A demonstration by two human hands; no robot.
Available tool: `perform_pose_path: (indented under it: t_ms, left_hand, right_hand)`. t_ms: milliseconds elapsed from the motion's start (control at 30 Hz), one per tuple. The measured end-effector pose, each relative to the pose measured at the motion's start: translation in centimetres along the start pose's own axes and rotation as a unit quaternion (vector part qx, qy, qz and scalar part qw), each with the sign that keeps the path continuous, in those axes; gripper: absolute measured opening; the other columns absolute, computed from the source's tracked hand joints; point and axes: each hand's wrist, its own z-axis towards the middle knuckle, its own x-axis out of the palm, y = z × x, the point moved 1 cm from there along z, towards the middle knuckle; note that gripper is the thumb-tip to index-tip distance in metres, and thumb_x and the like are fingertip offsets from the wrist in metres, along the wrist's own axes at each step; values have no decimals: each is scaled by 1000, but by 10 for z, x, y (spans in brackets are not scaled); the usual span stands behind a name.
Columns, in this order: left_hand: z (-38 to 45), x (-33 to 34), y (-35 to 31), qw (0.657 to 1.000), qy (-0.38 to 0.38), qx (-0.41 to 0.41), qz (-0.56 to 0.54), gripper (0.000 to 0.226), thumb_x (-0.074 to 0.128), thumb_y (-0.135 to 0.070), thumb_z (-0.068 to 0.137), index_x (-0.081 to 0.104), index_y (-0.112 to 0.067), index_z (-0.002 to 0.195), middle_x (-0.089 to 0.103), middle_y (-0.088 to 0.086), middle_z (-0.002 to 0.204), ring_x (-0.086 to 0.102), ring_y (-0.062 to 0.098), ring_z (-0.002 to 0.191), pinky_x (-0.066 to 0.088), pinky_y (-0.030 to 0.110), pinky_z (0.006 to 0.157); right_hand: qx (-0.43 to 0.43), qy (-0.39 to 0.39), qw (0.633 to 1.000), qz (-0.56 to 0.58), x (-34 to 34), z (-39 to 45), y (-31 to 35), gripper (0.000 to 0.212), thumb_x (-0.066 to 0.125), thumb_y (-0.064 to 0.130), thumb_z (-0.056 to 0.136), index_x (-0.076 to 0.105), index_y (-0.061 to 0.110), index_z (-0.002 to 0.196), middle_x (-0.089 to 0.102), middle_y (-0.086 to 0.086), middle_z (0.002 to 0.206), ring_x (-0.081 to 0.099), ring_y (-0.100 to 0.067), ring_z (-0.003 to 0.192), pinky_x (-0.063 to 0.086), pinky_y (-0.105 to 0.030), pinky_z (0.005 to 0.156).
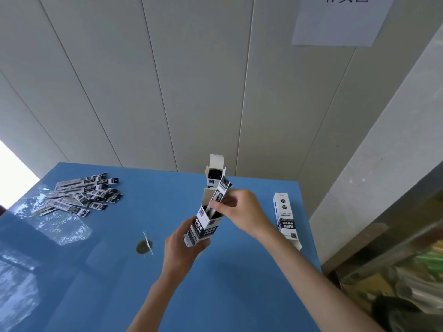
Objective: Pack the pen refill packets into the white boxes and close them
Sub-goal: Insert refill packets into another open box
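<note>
A heap of refill packets (pixel 81 194) lies on the surface (pixel 239 283) far left of the fingers (pixel 217 204); one closed box (pixel 285 218) lies right, one open box (pixel 215 172) stands behind.

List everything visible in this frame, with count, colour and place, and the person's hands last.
held box: one, white with dark print, top flaps open, above the table's middle.
held packet: one, black and white, partly pushed into the held box's open top.
open box: one, white, standing at the table's far edge, flaps up, dark contents showing.
lying box: one, white with dark print, flat on the table's right side.
loose packets: a fanned pile, count unclear, black and white, far left of the table.
round mark: one, dull olive, on the table left of the hands, with a thin white strip across it.
table: one, blue.
paper sign: one, white, on the wall, upper right.
left hand: grips the held box's lower end.
right hand: pinches the held packet.
</note>
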Motion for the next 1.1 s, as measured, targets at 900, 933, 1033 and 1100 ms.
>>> perform_pose_path:
  t_ms: [900,933,1033,1100]
  left_hand:
    - [14,3,14,997,4,10,75,56,88,-23,72,64,-46,117,69,-30,92,67,1,84,59,36,72]
    - [14,2,16,997,3,8,72,56,88,-23,72,64,-44,119,69,-30,93,68,2,84,60,38,72]
    - [14,1,16,997,9,15,71,56,88,-21,72,64,-44,118,69,-30,93,68,1,84,60,38,72]
    - [14,2,14,997,12,18,70,58,88,-20,72,62,-50,114,70,-29,94,68,0,85,60,36,72]
  right_hand:
    - [86,51,995,13,-8,13,-6,11,73,10,83,72,6,93,73,-14,77,63,-16,60,55,-32,61]
    - [91,46,994,27,-11,13,-6,11,72,10,84,71,6,94,71,-13,75,63,-18,60,55,-33,61]
    - [95,96,990,30,-16,11,-5,12,76,17,85,72,10,94,72,-9,77,63,-14,65,53,-27,60]
    - [73,115,991,-4,-15,10,-6,8,76,17,86,75,11,91,74,-9,81,63,-11,65,54,-26,61]
